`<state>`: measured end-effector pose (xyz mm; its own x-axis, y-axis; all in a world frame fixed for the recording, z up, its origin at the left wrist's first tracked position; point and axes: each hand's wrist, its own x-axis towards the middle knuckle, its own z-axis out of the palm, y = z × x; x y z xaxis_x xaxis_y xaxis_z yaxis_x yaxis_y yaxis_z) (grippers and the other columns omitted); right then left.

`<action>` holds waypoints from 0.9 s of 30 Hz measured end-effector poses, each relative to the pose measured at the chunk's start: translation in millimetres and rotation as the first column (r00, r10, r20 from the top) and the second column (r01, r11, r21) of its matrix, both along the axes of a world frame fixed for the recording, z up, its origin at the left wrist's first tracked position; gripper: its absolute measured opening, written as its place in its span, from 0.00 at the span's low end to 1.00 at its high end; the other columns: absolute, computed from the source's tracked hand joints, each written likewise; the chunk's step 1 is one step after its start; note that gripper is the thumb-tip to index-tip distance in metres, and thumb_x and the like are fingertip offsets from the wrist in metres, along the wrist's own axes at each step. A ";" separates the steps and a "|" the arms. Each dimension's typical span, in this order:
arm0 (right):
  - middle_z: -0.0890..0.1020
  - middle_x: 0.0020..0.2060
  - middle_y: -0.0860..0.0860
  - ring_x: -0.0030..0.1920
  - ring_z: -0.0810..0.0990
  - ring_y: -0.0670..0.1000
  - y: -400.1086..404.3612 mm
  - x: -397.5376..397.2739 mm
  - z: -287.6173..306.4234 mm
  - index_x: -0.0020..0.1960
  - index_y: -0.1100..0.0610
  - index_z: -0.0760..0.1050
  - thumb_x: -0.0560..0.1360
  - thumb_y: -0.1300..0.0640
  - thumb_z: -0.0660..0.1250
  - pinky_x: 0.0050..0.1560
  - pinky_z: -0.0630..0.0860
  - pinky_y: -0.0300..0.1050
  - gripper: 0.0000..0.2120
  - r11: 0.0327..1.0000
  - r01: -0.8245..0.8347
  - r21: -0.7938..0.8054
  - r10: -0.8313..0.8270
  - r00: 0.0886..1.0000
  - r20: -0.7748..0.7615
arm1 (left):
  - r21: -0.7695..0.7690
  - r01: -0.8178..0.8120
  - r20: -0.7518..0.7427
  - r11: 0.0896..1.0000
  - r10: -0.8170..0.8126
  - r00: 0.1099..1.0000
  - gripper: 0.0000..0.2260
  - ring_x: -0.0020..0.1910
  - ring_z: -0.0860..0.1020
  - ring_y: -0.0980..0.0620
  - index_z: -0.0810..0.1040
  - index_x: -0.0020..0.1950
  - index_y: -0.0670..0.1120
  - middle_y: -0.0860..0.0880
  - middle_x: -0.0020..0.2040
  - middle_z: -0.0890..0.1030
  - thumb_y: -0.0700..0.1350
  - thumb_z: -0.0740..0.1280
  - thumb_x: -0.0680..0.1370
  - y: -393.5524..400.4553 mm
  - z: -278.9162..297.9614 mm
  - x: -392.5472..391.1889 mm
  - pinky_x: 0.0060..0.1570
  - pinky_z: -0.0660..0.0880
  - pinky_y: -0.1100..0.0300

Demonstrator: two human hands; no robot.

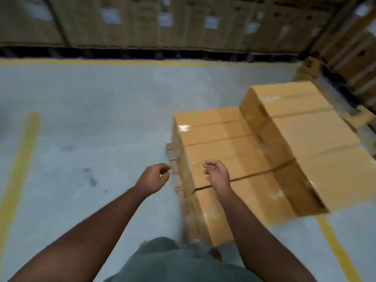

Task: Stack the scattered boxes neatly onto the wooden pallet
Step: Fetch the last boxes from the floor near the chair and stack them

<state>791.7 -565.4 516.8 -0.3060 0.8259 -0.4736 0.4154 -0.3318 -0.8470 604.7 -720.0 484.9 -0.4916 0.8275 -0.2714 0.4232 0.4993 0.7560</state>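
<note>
The cardboard boxes [234,157] sit in two stepped rows on the wooden pallet [175,171], directly beyond and to the right of both hands. The low row lies under the right hand; the taller row [305,137] stands just right of it, touching. Each row's long axis runs away from the person and slightly leftward, the boxes set end to end with dark seams between them. They are plain tan rectangular cartons, smooth-faced, with glossy tape catching the light. Only the pallet's left edge shows, a strip of rough reddish wood just beyond the left hand.

The left hand [153,179] hovers over the floor, its grip loosely curled on nothing. The right hand [217,176] hangs above the low row, grip likewise relaxed and empty.

Around lies a pale grey floor [101,119] with yellow painted lines [22,159]. Far ahead of both hands, a wall of stacked brown cartons [142,21] carries white labels, blurred.
</note>
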 end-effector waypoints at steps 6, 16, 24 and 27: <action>0.84 0.48 0.53 0.40 0.81 0.47 -78.1 -188.8 7.5 0.54 0.57 0.79 0.81 0.67 0.65 0.37 0.74 0.38 0.08 0.954 -0.298 -0.035 0.294 0.952 -0.088 | -0.010 -0.458 0.023 0.889 0.458 0.889 0.11 0.50 0.82 0.54 0.84 0.61 0.48 0.53 0.51 0.85 0.44 0.68 0.81 -157.0 11.6 -118.2 0.55 0.77 0.59; 0.86 0.52 0.50 0.48 0.84 0.50 -106.6 -316.2 -16.6 0.51 0.52 0.81 0.81 0.66 0.64 0.53 0.79 0.48 0.11 0.918 -0.397 0.008 0.396 0.913 -0.096 | -0.071 -0.481 0.044 0.874 0.485 0.874 0.11 0.54 0.83 0.52 0.83 0.63 0.47 0.49 0.54 0.85 0.44 0.69 0.81 -177.1 1.3 -247.1 0.58 0.79 0.56; 0.87 0.52 0.54 0.48 0.82 0.51 -15.3 -443.9 -45.9 0.52 0.53 0.82 0.80 0.65 0.66 0.59 0.79 0.54 0.09 0.952 -0.305 0.035 0.306 0.952 -0.013 | -0.053 -0.526 0.142 0.849 0.528 0.837 0.10 0.54 0.83 0.50 0.84 0.61 0.45 0.47 0.53 0.86 0.42 0.71 0.81 -82.9 -14.1 -422.4 0.52 0.73 0.63; 0.86 0.53 0.58 0.47 0.81 0.51 11.9 -511.7 -34.1 0.51 0.53 0.81 0.79 0.65 0.67 0.55 0.77 0.50 0.09 0.961 -0.275 0.026 0.276 0.961 -0.033 | -0.024 -0.539 0.167 0.842 0.535 0.828 0.10 0.53 0.82 0.50 0.84 0.61 0.44 0.46 0.53 0.86 0.42 0.70 0.81 -50.0 -4.2 -486.4 0.52 0.74 0.63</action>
